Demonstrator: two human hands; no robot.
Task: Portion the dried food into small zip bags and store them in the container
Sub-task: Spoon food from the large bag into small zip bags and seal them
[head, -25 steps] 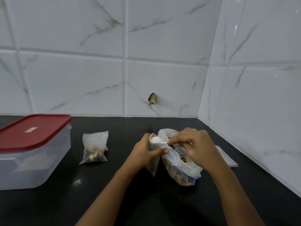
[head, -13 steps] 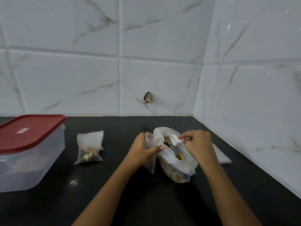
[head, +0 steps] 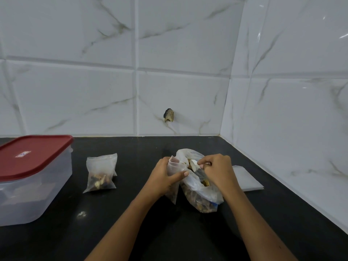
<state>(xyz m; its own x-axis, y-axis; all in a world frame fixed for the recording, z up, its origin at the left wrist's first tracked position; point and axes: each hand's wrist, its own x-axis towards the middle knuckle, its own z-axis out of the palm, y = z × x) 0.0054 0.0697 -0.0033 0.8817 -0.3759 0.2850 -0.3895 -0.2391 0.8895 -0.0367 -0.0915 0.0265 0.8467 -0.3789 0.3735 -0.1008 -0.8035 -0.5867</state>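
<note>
Illegible white label [head: 23,153] on red lid [head: 35,155]

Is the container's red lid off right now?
No, the red lid sits closed on the clear container at the left of the counter.

The left hand [head: 165,176] is curled around the small zip bag [head: 175,167], thumb across its front. The right hand [head: 219,171], just right of that bag, pinches a white spoon [head: 194,163] tipped toward the bag's mouth. Both forearms are bare.
</note>
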